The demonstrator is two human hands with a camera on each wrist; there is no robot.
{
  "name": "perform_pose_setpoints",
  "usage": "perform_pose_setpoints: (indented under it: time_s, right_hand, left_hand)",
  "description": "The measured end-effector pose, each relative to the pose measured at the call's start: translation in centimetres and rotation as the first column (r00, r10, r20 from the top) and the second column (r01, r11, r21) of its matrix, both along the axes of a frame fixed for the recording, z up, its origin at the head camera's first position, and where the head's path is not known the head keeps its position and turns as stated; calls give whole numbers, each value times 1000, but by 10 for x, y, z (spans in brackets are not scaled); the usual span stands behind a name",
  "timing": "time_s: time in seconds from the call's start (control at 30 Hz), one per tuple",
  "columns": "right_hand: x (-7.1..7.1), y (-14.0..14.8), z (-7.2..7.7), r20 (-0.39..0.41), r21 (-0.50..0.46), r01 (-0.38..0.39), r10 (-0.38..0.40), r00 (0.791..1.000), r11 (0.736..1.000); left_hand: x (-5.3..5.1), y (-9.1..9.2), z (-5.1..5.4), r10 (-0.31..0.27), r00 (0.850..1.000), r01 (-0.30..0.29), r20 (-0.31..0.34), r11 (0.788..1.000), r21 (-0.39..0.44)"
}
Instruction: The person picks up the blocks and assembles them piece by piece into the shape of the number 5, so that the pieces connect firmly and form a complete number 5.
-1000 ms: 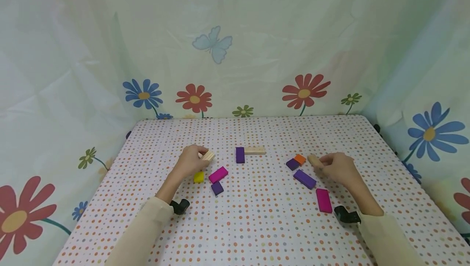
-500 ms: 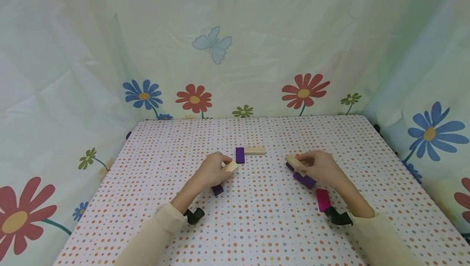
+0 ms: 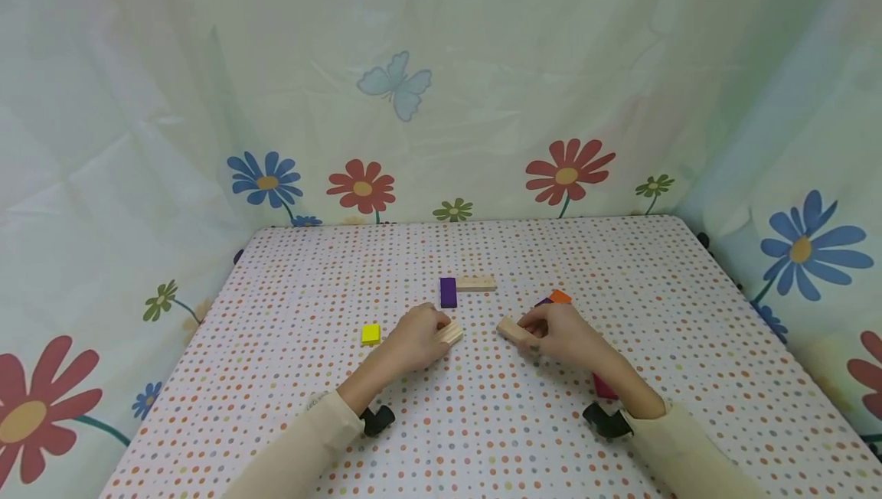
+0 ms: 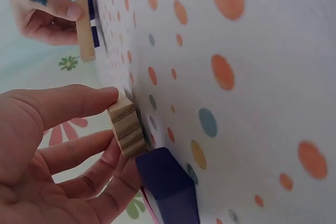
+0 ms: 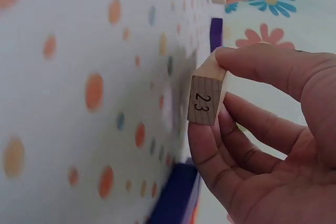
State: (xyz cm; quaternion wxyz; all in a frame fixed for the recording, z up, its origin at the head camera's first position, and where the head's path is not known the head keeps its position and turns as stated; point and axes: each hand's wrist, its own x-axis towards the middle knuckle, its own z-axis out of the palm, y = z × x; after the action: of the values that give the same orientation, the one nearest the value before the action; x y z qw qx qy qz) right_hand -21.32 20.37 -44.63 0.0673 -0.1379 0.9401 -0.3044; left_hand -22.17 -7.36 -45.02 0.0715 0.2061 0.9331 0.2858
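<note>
My left hand [image 3: 416,337] pinches a plain wooden block [image 3: 451,333] between thumb and fingers, low over the middle of the table. Its end grain faces the left wrist view, where a dark purple block [image 4: 168,187] lies close beside it. Facing it from the right, my right hand [image 3: 565,334] grips another plain wooden block [image 3: 513,331]. A printed number marks that block's end [image 5: 205,100] in the right wrist view. A gap separates the two held blocks. From the head view, the hands hide some coloured blocks beneath them.
Behind the hands, a purple block [image 3: 449,292] touches a wooden block [image 3: 477,284]. A yellow block [image 3: 370,334] lies left of my left hand. Past my right hand are an orange block [image 3: 560,297] and a partly covered magenta block [image 3: 604,386]. Dotted cloth [image 3: 455,438] covers the table.
Both hands have come closer together with their wooden blocks: the left moved right and nearer, the right moved left across the purple blocks. The yellow block came back into sight.
</note>
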Motion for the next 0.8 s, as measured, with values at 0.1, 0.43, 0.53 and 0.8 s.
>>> perform_pose_setpoints:
  time_s: [0.1, 0.43, 0.53, 0.8]
  right_hand:
    - [3, -6, -1, -3, 13, -2, 2, 1000, 1000]
    - [5, -13, -4, 18, 35, 14, -14, 1000, 999]
    - [9, -13, -2, 15, 40, 32, -32, 999, 999]
    - [14, -7, 4, 2, 18, 38, -38, 999, 999]
  left_hand:
    - [1, 1, -2, 3, 1000, -3, -24, 1000, -3]
    - [9, 9, -7, 113, 990, -115, -86, 993, -13]
    - [11, 10, -5, 149, 988, -150, -38, 989, -5]
    - [10, -1, 3, 95, 986, -97, 134, 995, 4]
